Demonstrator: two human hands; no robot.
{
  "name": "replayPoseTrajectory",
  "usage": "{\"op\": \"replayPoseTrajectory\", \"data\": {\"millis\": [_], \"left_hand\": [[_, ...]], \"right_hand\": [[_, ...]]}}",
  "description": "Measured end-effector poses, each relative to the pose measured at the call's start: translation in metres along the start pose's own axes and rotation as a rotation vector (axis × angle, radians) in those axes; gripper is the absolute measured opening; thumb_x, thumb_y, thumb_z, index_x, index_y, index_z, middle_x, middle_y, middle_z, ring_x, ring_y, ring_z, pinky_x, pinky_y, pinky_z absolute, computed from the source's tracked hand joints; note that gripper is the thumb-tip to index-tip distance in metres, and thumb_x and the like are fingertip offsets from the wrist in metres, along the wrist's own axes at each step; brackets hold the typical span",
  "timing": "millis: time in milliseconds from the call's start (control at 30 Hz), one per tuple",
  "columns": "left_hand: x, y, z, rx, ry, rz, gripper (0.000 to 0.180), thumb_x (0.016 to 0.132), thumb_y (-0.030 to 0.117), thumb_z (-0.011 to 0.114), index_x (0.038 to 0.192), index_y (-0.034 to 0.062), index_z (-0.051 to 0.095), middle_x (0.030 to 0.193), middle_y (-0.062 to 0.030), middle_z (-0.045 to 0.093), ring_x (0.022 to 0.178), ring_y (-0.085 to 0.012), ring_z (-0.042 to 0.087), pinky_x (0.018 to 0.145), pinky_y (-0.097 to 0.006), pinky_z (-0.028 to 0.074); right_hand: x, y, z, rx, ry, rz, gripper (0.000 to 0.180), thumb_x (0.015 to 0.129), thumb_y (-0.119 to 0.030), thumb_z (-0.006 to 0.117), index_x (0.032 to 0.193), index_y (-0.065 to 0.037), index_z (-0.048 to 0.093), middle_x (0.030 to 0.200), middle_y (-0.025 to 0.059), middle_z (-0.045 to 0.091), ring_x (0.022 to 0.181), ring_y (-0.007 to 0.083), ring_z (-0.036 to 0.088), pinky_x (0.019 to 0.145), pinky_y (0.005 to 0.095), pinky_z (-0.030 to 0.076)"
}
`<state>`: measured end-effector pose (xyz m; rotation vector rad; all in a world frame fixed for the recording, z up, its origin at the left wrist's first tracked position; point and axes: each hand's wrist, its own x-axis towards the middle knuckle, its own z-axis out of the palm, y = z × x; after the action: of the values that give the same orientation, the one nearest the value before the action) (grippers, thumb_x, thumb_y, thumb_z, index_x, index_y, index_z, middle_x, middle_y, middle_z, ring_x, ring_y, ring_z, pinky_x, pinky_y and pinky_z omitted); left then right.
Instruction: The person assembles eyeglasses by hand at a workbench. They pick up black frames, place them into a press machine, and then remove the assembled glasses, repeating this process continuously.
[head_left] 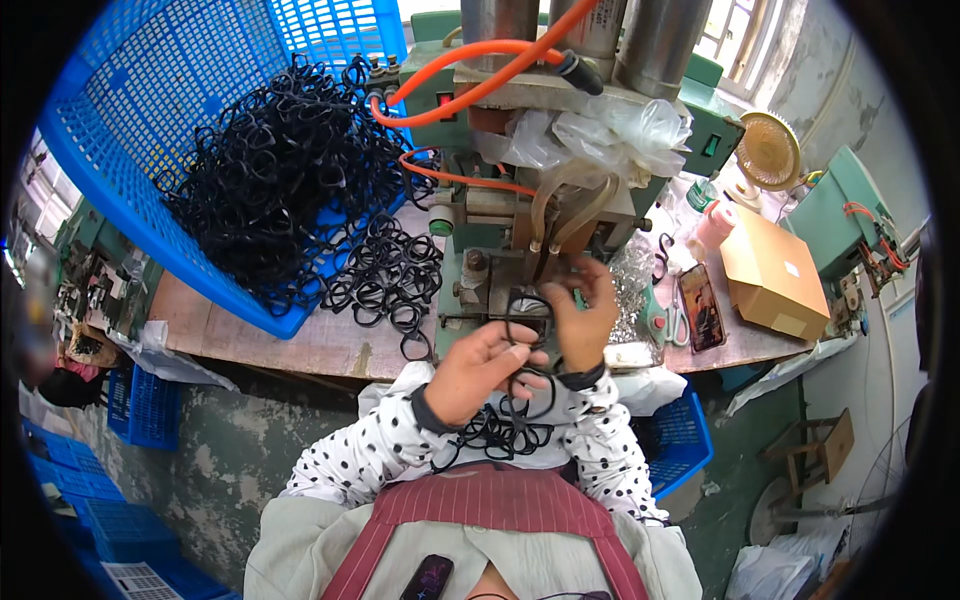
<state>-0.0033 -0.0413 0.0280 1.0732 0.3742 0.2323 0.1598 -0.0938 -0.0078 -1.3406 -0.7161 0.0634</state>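
My left hand (472, 368), fingers pinched, holds a black looped piece (543, 392) in front of the press. The piece has thin, rounded rings, one rising toward the tooling and one hanging below my fingers. Beside it, my right hand (585, 318) is raised close to the press tooling (540, 262), its fingers curled in. Whatever sits between those fingertips is hidden. More black looped pieces (500, 435) lie on white cloth at my lap, below both hands. The green press (465, 215) stands directly ahead, with orange hoses and clear plastic wrapped round its head.
At left, a tilted blue basket (150, 215) spills black looped pieces (385, 275) onto the table (230, 335). Small shiny metal parts (630, 290) are heaped right of the press, near scissors (678, 322), a phone (702, 308) and a cardboard box (770, 275). Another blue basket (690, 450) stands below.
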Motion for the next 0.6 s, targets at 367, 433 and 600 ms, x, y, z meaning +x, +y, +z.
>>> {"op": "replayPoseTrajectory", "data": {"millis": [367, 433, 600], "left_hand": [[0.020, -0.003, -0.001, -0.234, -0.018, -0.234, 0.027, 0.100, 0.018, 0.050, 0.125, 0.0089, 0.048, 0.110, -0.0140, 0.065, 0.091, -0.0262, 0.070, 0.067, -0.033, 0.059], [0.019, -0.003, 0.000, -0.230, -0.010, -0.234, 0.027, 0.100, 0.018, 0.051, 0.125, 0.0093, 0.047, 0.110, -0.0143, 0.065, 0.091, -0.0263, 0.070, 0.067, -0.033, 0.059], [0.017, -0.003, 0.001, -0.248, 0.026, -0.213, 0.030, 0.100, 0.019, 0.051, 0.127, 0.0093, 0.043, 0.111, -0.0144, 0.065, 0.086, -0.0259, 0.070, 0.063, -0.033, 0.058]], "right_hand": [[0.014, 0.098, -0.129, -0.984, 0.017, -0.085, 0.034, 0.072, -0.023, 0.079, 0.102, -0.012, 0.067, 0.104, 0.0070, 0.067, 0.099, 0.0295, 0.058, 0.089, 0.0405, 0.042], [0.005, 0.085, -0.113, -1.103, -0.030, -0.120, 0.029, 0.070, -0.023, 0.078, 0.097, -0.015, 0.070, 0.117, 0.0065, 0.062, 0.111, 0.0312, 0.051, 0.094, 0.0488, 0.036], [0.007, 0.101, -0.110, -1.000, 0.064, -0.082, 0.013, 0.070, -0.023, 0.077, 0.081, -0.018, 0.072, 0.110, -0.0004, 0.065, 0.111, 0.0257, 0.051, 0.094, 0.0543, 0.032]]}}
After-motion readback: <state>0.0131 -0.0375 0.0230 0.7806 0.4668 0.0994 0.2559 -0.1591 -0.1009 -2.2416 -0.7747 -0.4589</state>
